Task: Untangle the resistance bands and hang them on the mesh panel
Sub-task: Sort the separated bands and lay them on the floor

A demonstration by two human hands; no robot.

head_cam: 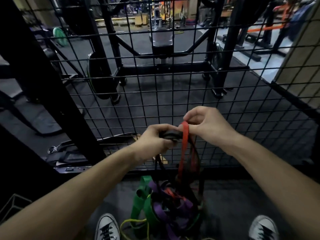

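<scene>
Before mesh panel, hands pinch bands: left black; right red, hanging vertically.

Before me, a dim gym: dark rubber floor, a black steel rack with a padded bench, and a green weight plate beyond.

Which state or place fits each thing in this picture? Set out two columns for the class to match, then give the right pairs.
Things:
1. red band
2. black band
3. green band
4. mesh panel

States or places:
A. gripped in the left hand
B. standing upright behind the hands, no band hung on it
C. pinched at its top by the right hand
D. lying in the pile on the floor between the shoes

Pairs: 1-C, 2-A, 3-D, 4-B
</scene>
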